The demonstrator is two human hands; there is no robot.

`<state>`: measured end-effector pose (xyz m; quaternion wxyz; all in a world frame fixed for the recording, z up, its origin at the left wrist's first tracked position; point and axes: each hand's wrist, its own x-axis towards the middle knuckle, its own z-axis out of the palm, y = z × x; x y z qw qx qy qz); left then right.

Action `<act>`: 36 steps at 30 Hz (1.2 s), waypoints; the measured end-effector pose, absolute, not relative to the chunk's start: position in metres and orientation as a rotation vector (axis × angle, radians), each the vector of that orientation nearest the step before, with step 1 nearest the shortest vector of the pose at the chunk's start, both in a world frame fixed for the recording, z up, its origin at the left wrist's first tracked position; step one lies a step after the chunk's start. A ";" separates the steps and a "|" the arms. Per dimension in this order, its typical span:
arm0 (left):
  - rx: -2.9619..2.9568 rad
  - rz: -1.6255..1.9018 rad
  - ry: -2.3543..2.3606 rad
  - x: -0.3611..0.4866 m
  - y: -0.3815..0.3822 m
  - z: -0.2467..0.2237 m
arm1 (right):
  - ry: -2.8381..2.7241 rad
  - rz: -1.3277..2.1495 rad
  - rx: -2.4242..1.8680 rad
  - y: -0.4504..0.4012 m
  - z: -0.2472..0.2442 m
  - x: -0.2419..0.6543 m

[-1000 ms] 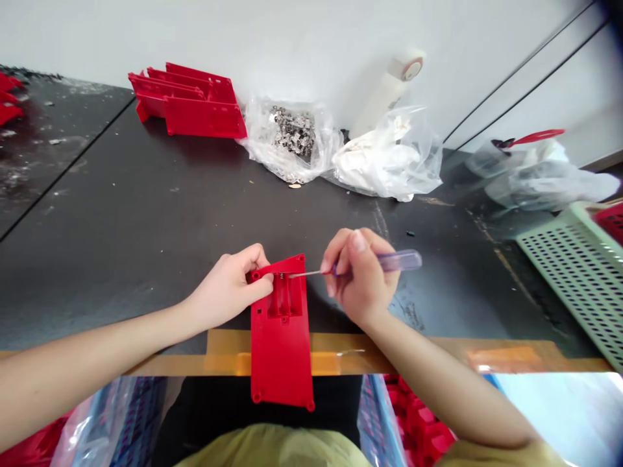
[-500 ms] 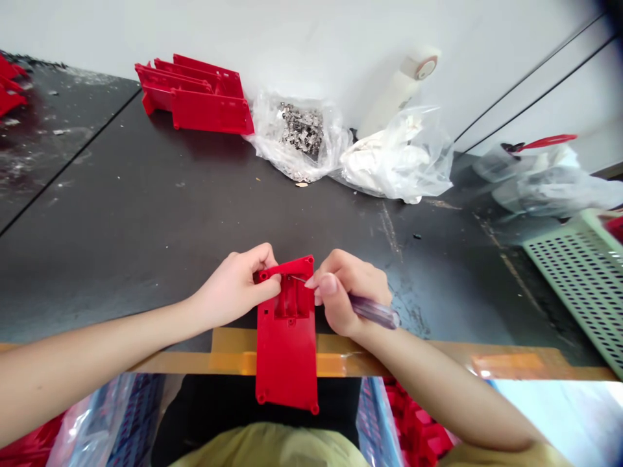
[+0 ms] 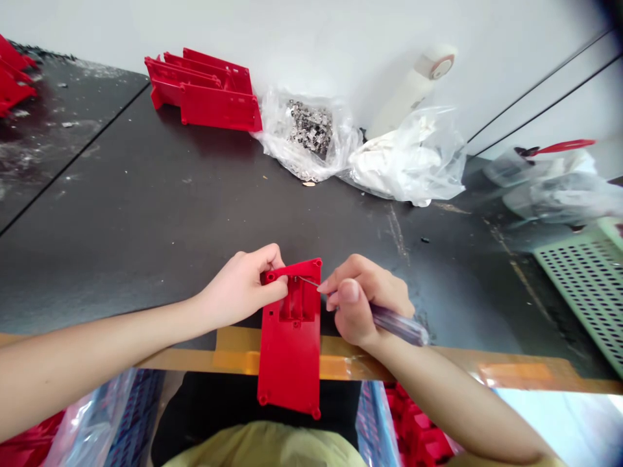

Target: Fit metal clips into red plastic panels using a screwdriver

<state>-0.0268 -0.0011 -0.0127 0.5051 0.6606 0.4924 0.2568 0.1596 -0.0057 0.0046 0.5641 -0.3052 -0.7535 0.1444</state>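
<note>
clock: 12 is the wall, read from the middle of the view

left hand (image 3: 241, 288): fingers curled, thumb pressed in, pinching the top end of a red plastic housing (image 3: 291, 363)

right hand (image 3: 365, 301): pinched pencil-style around a small screwdriver with a purple see-through handle (image 3: 399, 324)

housing spot: about 6 o'clock, lying on the black workbench (image 3: 146, 194), lower end sticking out past the amber tape (image 3: 525, 373) on the bench edge

tool tip: the steel shaft (image 3: 309, 281) comes in from 3 o'clock, its tip right by the top of the recess (image 3: 298, 301). can't tell from here if it's touching

how to do it well: imo keep the housing braced against the bench, keep the shaft low and steady, and work with your fingers, not your whole arm, so the tip doesn't slip

counts:
- housing in hand: 1
- stacked red housings (image 3: 219, 107) at 11 o'clock: about 4, they overlap
- clear plastic bags: 3, one full of small metal clips (image 3: 311, 130) at 12, one of white stuff (image 3: 403, 162) at 1, one (image 3: 549, 188) at 2
- white roll (image 3: 416, 91): 1, at 1 o'clock
- red-handled tool (image 3: 559, 148): 1, at 2 o'clock
- green perforated crate (image 3: 584, 285): 1, at 3 o'clock
</note>
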 end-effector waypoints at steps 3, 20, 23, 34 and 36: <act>1.593 0.619 1.186 -0.028 -0.002 -0.013 | -1.771 0.351 -0.693 -0.005 0.004 0.159; 1.565 0.575 1.181 -0.027 -0.001 -0.004 | -1.884 0.273 -0.652 -0.005 0.008 0.158; 1.550 0.576 1.167 -0.026 0.000 -0.004 | -1.845 0.286 -0.683 -0.007 0.006 0.157; 1.515 0.610 1.110 -0.028 0.003 -0.009 | -1.860 0.213 -0.740 -0.004 0.007 0.154; 1.513 0.618 1.114 -0.028 0.002 -0.010 | -1.892 0.210 -0.763 -0.005 0.007 0.155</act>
